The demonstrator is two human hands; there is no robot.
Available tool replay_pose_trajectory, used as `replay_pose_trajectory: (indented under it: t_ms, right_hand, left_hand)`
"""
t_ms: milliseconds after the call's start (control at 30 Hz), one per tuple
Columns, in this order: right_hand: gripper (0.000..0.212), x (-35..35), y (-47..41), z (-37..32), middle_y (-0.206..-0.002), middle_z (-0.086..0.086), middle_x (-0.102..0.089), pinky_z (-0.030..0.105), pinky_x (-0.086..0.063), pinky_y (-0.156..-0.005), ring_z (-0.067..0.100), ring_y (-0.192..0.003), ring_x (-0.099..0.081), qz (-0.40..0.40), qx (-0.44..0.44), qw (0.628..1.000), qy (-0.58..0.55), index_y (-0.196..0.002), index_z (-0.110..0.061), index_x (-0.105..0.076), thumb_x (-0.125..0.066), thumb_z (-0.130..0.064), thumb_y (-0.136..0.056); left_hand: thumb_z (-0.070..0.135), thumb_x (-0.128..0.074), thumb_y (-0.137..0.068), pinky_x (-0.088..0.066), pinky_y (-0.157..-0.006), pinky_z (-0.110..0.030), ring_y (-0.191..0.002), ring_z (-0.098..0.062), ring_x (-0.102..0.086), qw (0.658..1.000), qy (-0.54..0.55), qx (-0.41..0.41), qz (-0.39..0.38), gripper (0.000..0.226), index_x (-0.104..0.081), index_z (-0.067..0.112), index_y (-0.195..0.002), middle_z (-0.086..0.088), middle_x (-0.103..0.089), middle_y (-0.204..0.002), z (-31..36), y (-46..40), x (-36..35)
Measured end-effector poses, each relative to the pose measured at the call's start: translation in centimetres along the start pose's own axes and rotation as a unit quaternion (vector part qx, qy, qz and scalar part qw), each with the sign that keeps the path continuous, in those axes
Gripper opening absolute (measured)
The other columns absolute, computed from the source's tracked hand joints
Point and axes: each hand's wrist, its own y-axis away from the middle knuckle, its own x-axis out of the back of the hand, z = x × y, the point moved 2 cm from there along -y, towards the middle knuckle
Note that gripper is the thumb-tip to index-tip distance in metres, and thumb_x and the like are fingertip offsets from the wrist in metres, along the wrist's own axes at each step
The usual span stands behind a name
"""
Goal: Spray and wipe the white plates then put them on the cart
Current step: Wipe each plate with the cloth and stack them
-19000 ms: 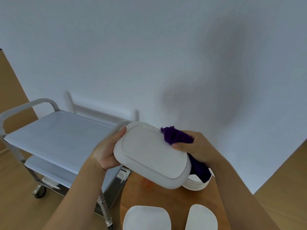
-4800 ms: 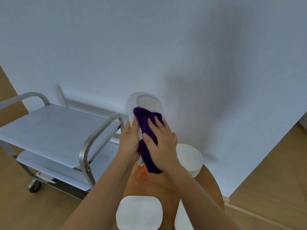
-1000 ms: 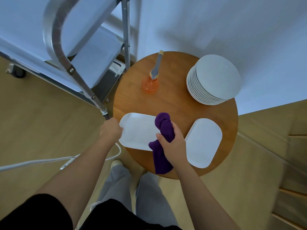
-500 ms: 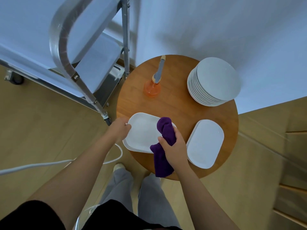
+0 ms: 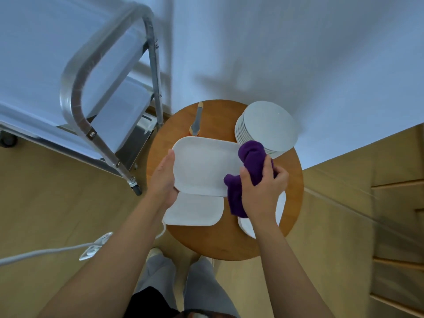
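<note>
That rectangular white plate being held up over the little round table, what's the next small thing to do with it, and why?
Probably reach for the spray bottle. The left hand holds the rectangular plate lifted above another plate on the table, and the right hand grips the purple cloth at the plate's edge, ready to wipe, but the bottle stands untouched behind it.

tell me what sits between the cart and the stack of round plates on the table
In the head view, the spray bottle stands on the round table between the cart and the stack of round plates.
</note>
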Motion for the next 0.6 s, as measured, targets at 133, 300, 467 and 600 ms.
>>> replay_pose_trajectory:
  t_ms: [133, 300, 467, 600]
  right_hand:
    - [0.054, 2.9, -1.8, -3.3, -0.146, 0.013, -0.031, 0.034, -0.023, -0.109, 0.027, -0.135, -0.026, 0.049, 0.042, 0.994, 0.088, -0.145, -0.013, -0.032, -0.046, -0.033, -0.097]
    - [0.048, 5.0, -2.2, -7.6, -0.155, 0.006, -0.023, 0.036, -0.009, -0.115, 0.028, -0.144, -0.012, 0.035, 0.135, 0.986, 0.096, -0.147, -0.016, -0.03, -0.036, -0.029, -0.101]
    - [0.054, 5.0, 0.1, -13.3, -0.158, 0.006, -0.014, 0.037, -0.005, -0.116, 0.026, -0.145, -0.006, -0.002, 0.247, 0.968, 0.04, -0.149, -0.015, -0.021, -0.02, -0.036, -0.099]
    - [0.061, 5.5, 2.0, -17.1, -0.158, 0.001, -0.009, 0.032, 0.008, -0.114, 0.018, -0.146, 0.003, -0.02, 0.358, 0.932, 0.054, -0.149, -0.019, -0.016, -0.004, -0.04, -0.093]
  left_hand:
    - [0.056, -0.042, -0.092, -0.057, -0.056, -0.03, -0.09, -0.02, -0.067, 0.997, 0.01, -0.071, -0.023, 0.03, -0.059, 0.036, -0.106, 0.003, -0.069, -0.103, 2.8, 4.0, -3.5]
    - [0.059, -0.045, -0.088, -0.051, -0.044, -0.021, -0.074, -0.017, -0.069, 0.991, 0.014, -0.126, -0.029, 0.044, -0.06, 0.026, -0.112, -0.002, -0.069, -0.095, 6.1, 7.9, -6.8]
    - [0.058, -0.046, -0.084, -0.056, -0.08, -0.038, -0.096, -0.022, -0.07, 0.981, 0.013, -0.176, -0.082, 0.054, -0.064, 0.015, -0.113, -0.006, -0.073, -0.1, 8.7, 10.3, -8.6]
    - [0.044, -0.037, -0.098, -0.055, -0.065, -0.021, -0.087, -0.01, -0.071, 0.97, 0.062, -0.205, -0.118, 0.034, -0.061, 0.023, -0.11, 0.003, -0.075, -0.095, 9.9, 12.2, -9.0]
